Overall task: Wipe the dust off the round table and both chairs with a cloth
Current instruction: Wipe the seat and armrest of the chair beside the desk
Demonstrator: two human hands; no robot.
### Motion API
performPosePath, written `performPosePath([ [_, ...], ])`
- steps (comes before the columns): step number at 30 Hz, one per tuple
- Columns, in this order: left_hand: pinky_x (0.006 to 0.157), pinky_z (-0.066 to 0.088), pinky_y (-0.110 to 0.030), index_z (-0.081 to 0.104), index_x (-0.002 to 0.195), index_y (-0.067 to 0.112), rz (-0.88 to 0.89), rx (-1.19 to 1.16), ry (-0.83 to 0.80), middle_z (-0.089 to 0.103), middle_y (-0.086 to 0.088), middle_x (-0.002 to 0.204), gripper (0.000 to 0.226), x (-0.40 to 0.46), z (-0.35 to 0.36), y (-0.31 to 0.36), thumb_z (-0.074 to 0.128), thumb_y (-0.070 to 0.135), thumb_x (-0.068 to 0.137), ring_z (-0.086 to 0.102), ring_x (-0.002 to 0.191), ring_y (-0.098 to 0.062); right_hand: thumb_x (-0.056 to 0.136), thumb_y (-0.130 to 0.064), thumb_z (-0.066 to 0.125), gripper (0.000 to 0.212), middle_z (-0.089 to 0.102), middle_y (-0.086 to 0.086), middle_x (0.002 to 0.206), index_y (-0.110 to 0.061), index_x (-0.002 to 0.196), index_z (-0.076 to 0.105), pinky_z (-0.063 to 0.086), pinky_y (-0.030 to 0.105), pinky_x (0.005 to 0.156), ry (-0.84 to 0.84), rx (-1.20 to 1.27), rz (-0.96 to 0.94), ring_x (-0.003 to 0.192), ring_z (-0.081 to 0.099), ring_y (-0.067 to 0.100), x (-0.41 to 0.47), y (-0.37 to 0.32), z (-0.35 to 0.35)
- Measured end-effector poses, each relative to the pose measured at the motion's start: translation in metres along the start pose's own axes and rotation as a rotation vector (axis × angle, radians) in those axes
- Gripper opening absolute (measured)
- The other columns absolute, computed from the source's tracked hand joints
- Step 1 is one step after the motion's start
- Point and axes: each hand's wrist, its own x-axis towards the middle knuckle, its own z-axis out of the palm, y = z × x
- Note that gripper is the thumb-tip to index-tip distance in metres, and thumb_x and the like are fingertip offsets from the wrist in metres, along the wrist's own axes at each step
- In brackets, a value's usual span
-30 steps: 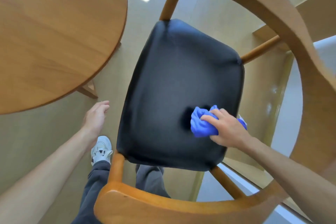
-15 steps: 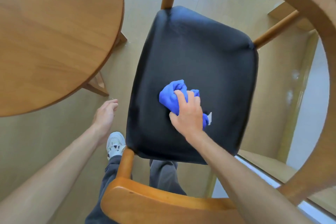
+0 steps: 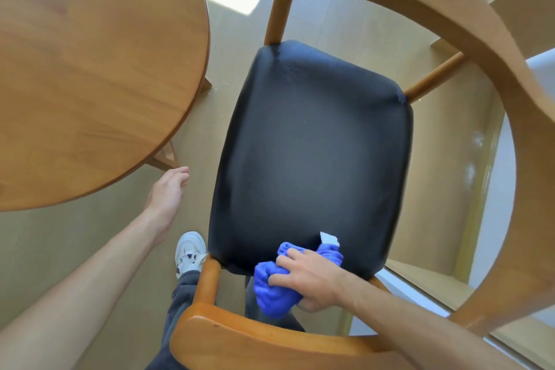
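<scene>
Since half a second ago the right hand (image 3: 312,282) has dragged the blue cloth (image 3: 274,291) from the middle of the black seat (image 3: 309,159) back to its near edge, where the bunch now hangs partly over the rim. Its fingers (image 3: 288,261) are curled round the wad, gripping it. The left hand (image 3: 166,192) hangs idle between desk and chair, fingers loosely bent, holding nothing.

That cloth looks soft and light, a thing that crumples in the palm; it is best held bunched as it is, with a white tag (image 3: 329,240) poking free. The seat appears smooth and padded, so I would expect an easy glide over it.

Around them, the round desk (image 3: 90,69) stands close on the left, and the chair's curved wooden rail (image 3: 450,39) rings the seat. Its near part (image 3: 240,339) sits right under the wiping arm and could hamper short strokes. A white shoe (image 3: 190,249) rests on the floor (image 3: 75,234) beside the chair leg
</scene>
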Motion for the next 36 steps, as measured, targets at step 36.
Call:
performPosePath([
  [36, 0.093, 0.035, -0.043, 0.055, 0.128, 0.026, -0.026, 0.016, -0.084, 0.053, -0.005, 0.134, 0.036, -0.005, -0.009, -0.001, 0.036, 0.024, 0.097, 0.049, 0.123, -0.024, 0.077, -0.005, 0.06, 0.059, 0.036, 0.009, 0.125, -0.014, 0.129, 0.033, 0.046, 0.038, 0.091, 0.216, 0.82, 1.029, 0.116, 0.038, 0.03, 0.061, -0.065, -0.023],
])
